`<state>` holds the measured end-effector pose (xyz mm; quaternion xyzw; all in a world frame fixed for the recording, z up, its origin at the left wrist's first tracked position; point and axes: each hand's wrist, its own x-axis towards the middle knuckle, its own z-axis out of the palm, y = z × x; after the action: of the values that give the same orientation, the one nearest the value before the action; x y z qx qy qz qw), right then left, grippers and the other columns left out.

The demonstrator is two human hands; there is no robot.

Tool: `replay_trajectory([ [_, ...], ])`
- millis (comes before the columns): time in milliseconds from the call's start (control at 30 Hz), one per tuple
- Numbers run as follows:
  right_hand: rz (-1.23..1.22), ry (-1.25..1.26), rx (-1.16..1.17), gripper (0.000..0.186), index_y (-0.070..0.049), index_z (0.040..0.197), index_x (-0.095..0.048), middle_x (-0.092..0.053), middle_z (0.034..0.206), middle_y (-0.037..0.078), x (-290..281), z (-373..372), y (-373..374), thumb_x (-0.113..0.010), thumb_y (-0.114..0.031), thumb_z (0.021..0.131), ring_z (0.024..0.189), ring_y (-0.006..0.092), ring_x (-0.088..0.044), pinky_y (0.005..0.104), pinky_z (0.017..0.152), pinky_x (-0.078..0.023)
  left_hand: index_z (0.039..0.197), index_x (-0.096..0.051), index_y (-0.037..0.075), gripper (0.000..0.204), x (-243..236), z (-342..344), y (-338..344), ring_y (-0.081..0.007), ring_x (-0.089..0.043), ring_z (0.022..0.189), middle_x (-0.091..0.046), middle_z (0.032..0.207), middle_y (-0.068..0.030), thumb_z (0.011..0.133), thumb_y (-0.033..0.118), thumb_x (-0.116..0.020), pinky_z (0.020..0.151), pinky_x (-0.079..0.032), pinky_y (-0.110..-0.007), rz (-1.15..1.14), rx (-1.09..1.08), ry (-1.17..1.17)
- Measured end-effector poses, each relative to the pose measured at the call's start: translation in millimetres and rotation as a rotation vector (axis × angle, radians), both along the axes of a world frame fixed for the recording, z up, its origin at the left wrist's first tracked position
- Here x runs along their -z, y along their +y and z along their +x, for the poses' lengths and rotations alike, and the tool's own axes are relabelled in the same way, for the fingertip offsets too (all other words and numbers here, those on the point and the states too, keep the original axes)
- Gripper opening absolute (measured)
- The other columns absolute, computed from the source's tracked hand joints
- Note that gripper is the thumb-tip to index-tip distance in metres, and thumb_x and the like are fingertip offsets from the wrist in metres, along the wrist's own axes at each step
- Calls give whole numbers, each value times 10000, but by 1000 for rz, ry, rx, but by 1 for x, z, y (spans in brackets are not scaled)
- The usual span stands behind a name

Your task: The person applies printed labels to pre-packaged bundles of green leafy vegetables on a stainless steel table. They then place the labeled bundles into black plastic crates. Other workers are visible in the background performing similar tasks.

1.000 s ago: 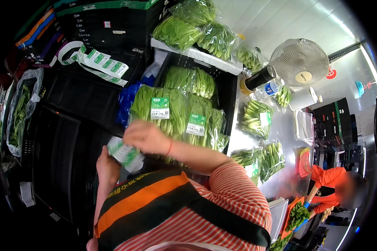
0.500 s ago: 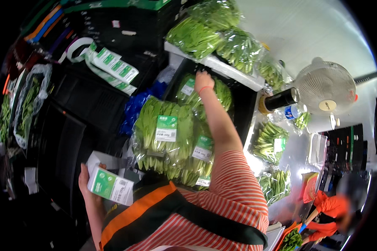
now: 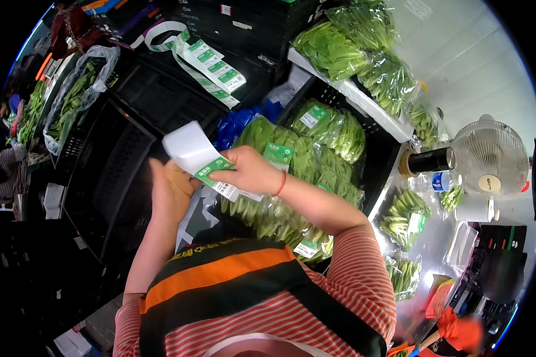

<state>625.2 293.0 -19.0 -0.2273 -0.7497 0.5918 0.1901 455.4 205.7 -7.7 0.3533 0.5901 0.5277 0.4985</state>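
My right hand, a red band round its wrist, is closed on a strip of labels, its thumb pressing on the green-and-white printed end. The strip's blank white part bends up towards the left. Just beside and partly behind it is my left hand, its thumb stretched away from the other fingers, some of which the strip hides. To the right of and below the right hand, bagged leafy greens fill a black crate. Several bags carry green-and-white labels, such as the one on the label by my wrist.
More bagged greens lie on a white ledge beyond the crate. A long label strip drapes over black crates. On the metal table at right are a fan, a dark cylinder and a bottle. Lower right, a co-worker's orange sleeve shows.
My right hand has come back from the bags at the crate's far end and now grips the label strip. My left hand has moved up and its fingers have spread.
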Motion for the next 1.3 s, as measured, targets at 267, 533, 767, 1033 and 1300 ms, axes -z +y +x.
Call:
replay_trajectory([
  [267, 591, 138, 267, 198, -64, 843, -597, -563, 786, 68, -17, 11, -5, -691, -163, 700, 672, 186, -592, 291, 586, -478, 997, -572, -49, 335, 5, 20, -11, -174, -581, 855, -604, 936, -111, 917, 256, -460, 798, -452, -309, 26, -81, -308],
  [533, 1327, 204, 209, 180, -56, 763, -568, -451, 709, 6, -12, 10, -11, -556, -152, 612, 660, 156, -485, 263, 530, -377, 993, -551, -35, 345, 31, 13, -8, -204, -570, 866, -581, 926, -115, 912, 284, -450, 786, -453, -335, -71, -129, -305],
  [767, 243, 499, 394, 50, -65, 795, -633, -628, 782, 44, -34, 79, 34, -640, -64, 746, 720, 151, -589, 280, 625, -484, 1148, -476, -22, 459, 51, -40, -19, -250, -531, 1030, -547, 1112, -140, 932, 366, -358, 901, -410, -383, -100, -290, -350],
  [1033, -422, 436, 1147, 187, -16, 883, -593, -592, 784, 27, 138, 331, 152, -656, -154, 774, 705, 139, -565, 282, 618, -459, 1307, -319, 79, 606, 143, -153, -123, -240, -453, 1121, -465, 1226, -109, 875, 484, -447, 966, -326, -383, -241, -622, -742],
  [1300, 58, -859, 1636, 833, 24, 1214, -449, -503, 1191, 242, 261, 341, 167, -760, -416, 578, 1008, 273, -565, 316, 849, -447, 1327, -341, 93, 432, 87, -65, -90, -234, -422, 1162, -443, 1273, -104, 949, 300, -337, 989, -316, -369, -304, -611, -574],
])
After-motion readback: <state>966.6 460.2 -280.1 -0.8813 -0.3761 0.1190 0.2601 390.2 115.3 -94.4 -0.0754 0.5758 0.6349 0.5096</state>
